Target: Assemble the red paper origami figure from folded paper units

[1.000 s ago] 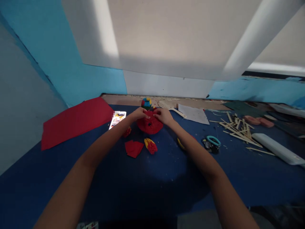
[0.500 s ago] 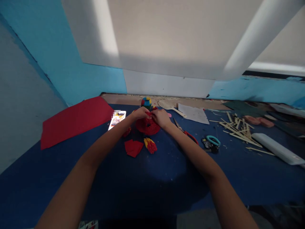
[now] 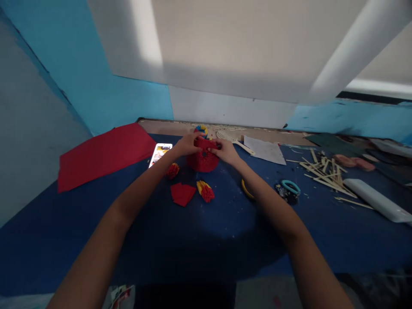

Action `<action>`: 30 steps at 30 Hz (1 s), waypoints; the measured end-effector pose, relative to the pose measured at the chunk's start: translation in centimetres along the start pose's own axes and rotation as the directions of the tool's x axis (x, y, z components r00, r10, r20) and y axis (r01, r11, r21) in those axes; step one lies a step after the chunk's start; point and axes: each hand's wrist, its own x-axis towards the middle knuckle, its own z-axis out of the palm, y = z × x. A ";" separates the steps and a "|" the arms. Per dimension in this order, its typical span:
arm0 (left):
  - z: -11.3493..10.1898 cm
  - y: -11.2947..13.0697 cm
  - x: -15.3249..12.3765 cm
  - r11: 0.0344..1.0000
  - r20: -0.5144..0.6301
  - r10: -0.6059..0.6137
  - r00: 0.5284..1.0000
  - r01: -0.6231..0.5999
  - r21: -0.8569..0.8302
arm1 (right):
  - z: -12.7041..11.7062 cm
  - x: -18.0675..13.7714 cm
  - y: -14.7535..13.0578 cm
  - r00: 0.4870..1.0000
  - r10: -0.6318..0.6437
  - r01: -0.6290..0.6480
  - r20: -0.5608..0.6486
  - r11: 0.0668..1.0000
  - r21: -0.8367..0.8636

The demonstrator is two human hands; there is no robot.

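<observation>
Both hands hold a round red piece [image 3: 202, 163] with a bumpy, textured surface and a small dark spot near its middle. My left hand [image 3: 188, 144] grips its upper left edge with bent fingers. On the upper right edge, my right hand [image 3: 226, 151] is closed, its thumb on the front. Just behind stands a blue and yellow ring-shaped piece [image 3: 202, 129], partly covered. In front lie a yellow and red folded-paper cluster [image 3: 205, 191] and some red paper pieces [image 3: 182, 194]. Another red and yellow cluster [image 3: 173, 171] rests beside my left forearm.
A lit phone [image 3: 157, 154] and a large red sheet [image 3: 106, 154] lie left on the blue table [image 3: 193, 249]. To the right are a hairbrush [image 3: 245, 148], white paper [image 3: 265, 150], a yellow curved handle [image 3: 247, 189], a teal-handled tool [image 3: 290, 187], thin sticks [image 3: 328, 174] and a white bar-shaped object [image 3: 375, 199].
The red piece has tilted so more of its face shows, and my hands have moved apart to its two sides. My right forearm now covers most of the scissors. The view has shifted slightly.
</observation>
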 end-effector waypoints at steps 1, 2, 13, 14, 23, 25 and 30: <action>0.1 0.2 -0.3 0.996 -0.007 -0.019 1.000 0.019 0.088 | 0.0 -0.2 -0.3 1.000 -0.003 0.003 -0.002 0.999 -0.032; 0.2 0.5 -0.7 0.982 -0.023 -0.044 0.999 0.048 0.185 | -0.1 -0.3 -0.5 1.000 -0.008 0.007 -0.002 0.998 -0.059; 2.1 2.3 -1.9 0.848 -0.124 -0.101 0.987 0.151 0.507 | -0.2 -0.5 -1.1 1.000 -0.006 0.009 0.013 0.982 -0.188; 2.1 2.4 -1.9 0.848 -0.126 -0.097 0.987 0.148 0.508 | -0.2 -0.5 -1.0 1.000 -0.011 0.014 0.014 0.982 -0.186; 2.1 2.7 -1.9 0.832 -0.118 -0.135 0.984 0.177 0.526 | -0.2 -0.7 -1.8 1.000 -0.018 0.022 0.017 0.976 -0.218; 2.2 2.8 -2.0 0.819 -0.131 -0.136 0.982 0.186 0.543 | -0.2 -0.8 -1.9 1.000 -0.022 0.024 0.010 0.972 -0.235; 2.3 2.8 -2.1 0.748 -0.161 0.059 0.985 0.063 0.660 | -0.2 -0.9 -2.2 1.000 -0.012 0.011 -0.002 0.950 -0.311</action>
